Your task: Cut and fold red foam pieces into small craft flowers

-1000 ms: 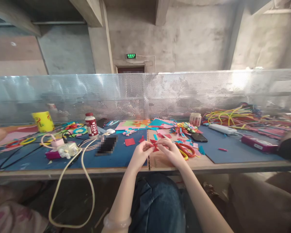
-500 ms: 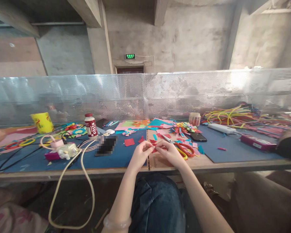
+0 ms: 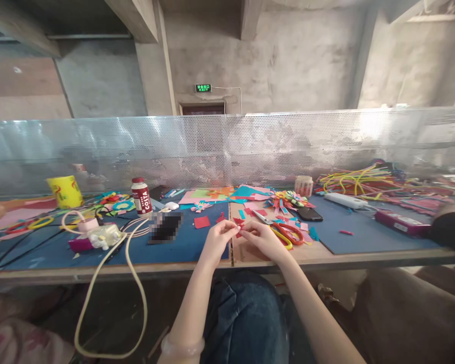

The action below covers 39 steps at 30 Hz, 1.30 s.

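Note:
My left hand (image 3: 219, 238) and my right hand (image 3: 263, 238) meet over the near edge of the table (image 3: 250, 263), fingertips pinched together on a small red paper piece (image 3: 241, 230). Both hands are closed on it, just above a brown cardboard sheet (image 3: 246, 250). Red and yellow scissors (image 3: 286, 233) lie right beside my right hand. Red paper scraps (image 3: 202, 221) lie on the blue mat (image 3: 185, 242) beyond my left hand.
A dark phone (image 3: 166, 226), a Costa bottle (image 3: 141, 196), a yellow cup (image 3: 65, 191), a cream cable (image 3: 109, 283) and charger sit left. Coloured paper sheets (image 3: 220, 193), a paper flower (image 3: 288, 199), another phone (image 3: 310, 214), a power strip (image 3: 345, 200) and coloured strips (image 3: 367, 182) lie behind and right. A perforated screen (image 3: 227, 146) backs the table.
My hands have closed in slightly on the red paper piece and shifted a little away from me; the view has barely moved.

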Tool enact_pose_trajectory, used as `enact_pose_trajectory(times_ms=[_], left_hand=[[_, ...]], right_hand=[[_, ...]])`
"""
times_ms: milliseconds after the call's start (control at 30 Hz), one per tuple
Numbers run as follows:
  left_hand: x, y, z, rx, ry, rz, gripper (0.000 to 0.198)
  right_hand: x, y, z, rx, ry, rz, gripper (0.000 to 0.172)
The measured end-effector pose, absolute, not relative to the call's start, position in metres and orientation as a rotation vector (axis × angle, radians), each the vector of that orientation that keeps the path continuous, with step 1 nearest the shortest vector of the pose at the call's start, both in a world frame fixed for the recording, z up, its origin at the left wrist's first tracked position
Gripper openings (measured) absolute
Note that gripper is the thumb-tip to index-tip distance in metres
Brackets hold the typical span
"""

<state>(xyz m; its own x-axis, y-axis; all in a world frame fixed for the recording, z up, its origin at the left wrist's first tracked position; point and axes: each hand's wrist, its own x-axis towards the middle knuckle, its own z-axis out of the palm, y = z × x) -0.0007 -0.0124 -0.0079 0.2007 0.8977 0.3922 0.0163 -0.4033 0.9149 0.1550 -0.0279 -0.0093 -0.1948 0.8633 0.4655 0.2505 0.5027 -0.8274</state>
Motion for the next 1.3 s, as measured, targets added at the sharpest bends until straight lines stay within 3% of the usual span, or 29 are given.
enact_pose_trajectory(times_ms=[167,333,500,667,900,1300], left_hand=[[0.002,-0.008,-0.011,1.550,0.916,1.352,0.023],[0.003,-0.006,-0.012,1.524,0.960,1.347,0.030],[0.003,-0.010,-0.011,1.633,0.947,1.274,0.040],[0.002,-0.007,-0.016,1.721,1.011,1.288,0.040],[0.000,-0.009,-0.013,1.832,1.031,1.274,0.030],[0.000,-0.017,-0.005,1.845,0.956,1.201,0.023]], right_hand=[[0.156,-0.027,-0.010,-0.946,-1.689,0.641,0.020],[0.151,-0.020,-0.015,-1.003,-1.636,0.122,0.009],[0.145,-0.017,-0.019,-1.020,-1.890,-0.359,0.017],[0.143,-0.019,-0.022,-1.073,-1.983,-0.479,0.016],[0.145,-0.033,-0.017,-0.993,-1.954,-0.312,0.021],[0.165,-0.029,-0.008,-1.062,-1.708,0.619,0.025]])
